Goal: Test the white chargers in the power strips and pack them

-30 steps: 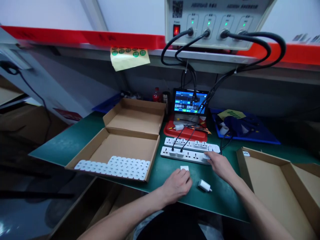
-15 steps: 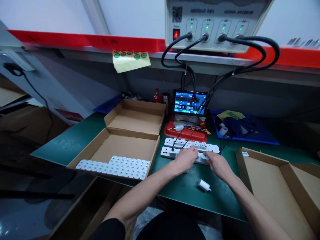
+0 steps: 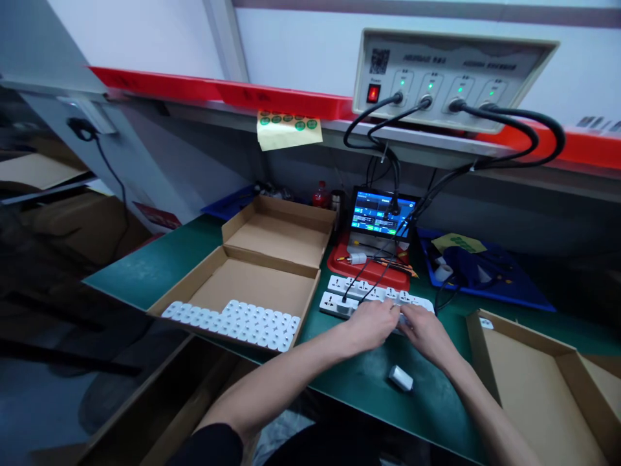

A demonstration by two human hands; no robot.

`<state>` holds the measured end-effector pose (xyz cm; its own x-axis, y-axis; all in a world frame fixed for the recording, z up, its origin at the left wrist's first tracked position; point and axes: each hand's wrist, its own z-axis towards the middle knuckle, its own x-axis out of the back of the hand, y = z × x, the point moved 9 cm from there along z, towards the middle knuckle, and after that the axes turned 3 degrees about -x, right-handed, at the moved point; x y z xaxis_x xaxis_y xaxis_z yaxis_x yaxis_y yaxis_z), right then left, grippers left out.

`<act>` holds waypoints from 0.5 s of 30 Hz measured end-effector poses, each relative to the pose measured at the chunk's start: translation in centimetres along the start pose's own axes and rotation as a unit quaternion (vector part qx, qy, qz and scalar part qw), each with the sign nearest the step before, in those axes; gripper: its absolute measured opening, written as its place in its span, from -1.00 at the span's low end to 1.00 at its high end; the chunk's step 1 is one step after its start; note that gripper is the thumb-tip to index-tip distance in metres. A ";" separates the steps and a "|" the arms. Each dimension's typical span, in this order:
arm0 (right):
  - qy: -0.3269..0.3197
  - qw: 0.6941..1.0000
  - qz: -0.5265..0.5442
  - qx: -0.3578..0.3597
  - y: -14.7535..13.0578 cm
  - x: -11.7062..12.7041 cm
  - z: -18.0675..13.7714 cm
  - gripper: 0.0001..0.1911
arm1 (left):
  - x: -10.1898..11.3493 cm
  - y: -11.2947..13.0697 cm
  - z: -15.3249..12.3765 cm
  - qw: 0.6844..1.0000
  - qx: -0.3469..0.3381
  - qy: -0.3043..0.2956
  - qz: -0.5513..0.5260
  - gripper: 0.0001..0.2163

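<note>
Both my hands meet over the front white power strip [image 3: 334, 303] on the green mat. My left hand [image 3: 372, 323] is curled, fingertips pressed down on the strip's middle; the white charger it carried there is hidden under the fingers. My right hand [image 3: 427, 334] lies on the strip's right end with bent fingers that touch the left fingertips. A second strip [image 3: 345, 285] lies just behind, with black cables plugged in. One loose white charger [image 3: 400, 378] lies on the mat in front of my right hand.
An open cardboard box [image 3: 252, 285] at left holds several rows of white chargers [image 3: 233, 320]. Another cardboard box [image 3: 533, 375] stands at right. Behind the strips are a red tray [image 3: 371, 270], a small screen [image 3: 383, 215] and a blue tray [image 3: 490, 278]. A tester box [image 3: 451, 74] sits on the shelf above.
My left hand picked up a white charger from the mat and carried it forward to the front strip. My right hand slid left to meet it. The view shifted left and down.
</note>
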<state>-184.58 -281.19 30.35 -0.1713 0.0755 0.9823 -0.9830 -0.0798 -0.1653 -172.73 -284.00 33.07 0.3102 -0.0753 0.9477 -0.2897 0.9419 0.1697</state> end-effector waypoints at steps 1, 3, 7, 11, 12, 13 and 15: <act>0.021 0.999 0.018 0.015 -1.1 0.3 0.5 -0.78 | 1.2 -0.6 -0.9 1.000 0.010 0.026 -0.005 -0.82; 0.061 0.996 0.059 0.028 -3.2 0.5 1.8 -0.74 | 3.5 -3.0 -3.0 0.994 0.061 0.083 -0.034 -0.88; 0.102 0.987 0.124 0.007 -6.2 -0.8 4.6 -0.85 | 5.9 -9.5 -7.5 0.950 0.199 0.200 -0.133 -0.83; 0.121 0.982 0.142 -0.017 -7.2 -2.3 6.3 -0.85 | 4.0 -12.1 -8.3 0.948 0.196 0.170 -0.182 -0.76; 0.125 0.982 0.143 -0.019 -7.3 -2.3 6.5 -0.84 | 3.2 -12.3 -8.1 0.954 0.187 0.150 -0.182 -0.81; 0.130 0.981 0.144 -0.021 -7.4 -2.2 6.5 -0.84 | 2.6 -12.4 -7.9 0.958 0.182 0.132 -0.180 -0.87; 0.143 0.978 0.150 -0.028 -7.2 -1.4 6.1 -0.86 | 1.6 -12.6 -7.5 0.961 0.180 0.106 -0.178 -0.92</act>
<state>-176.90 -286.79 30.70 -0.4553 0.3327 0.8258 -0.8868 -0.0871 -0.4539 -161.80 -293.51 30.38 0.6147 -0.2682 0.7418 -0.4136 0.6912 0.5926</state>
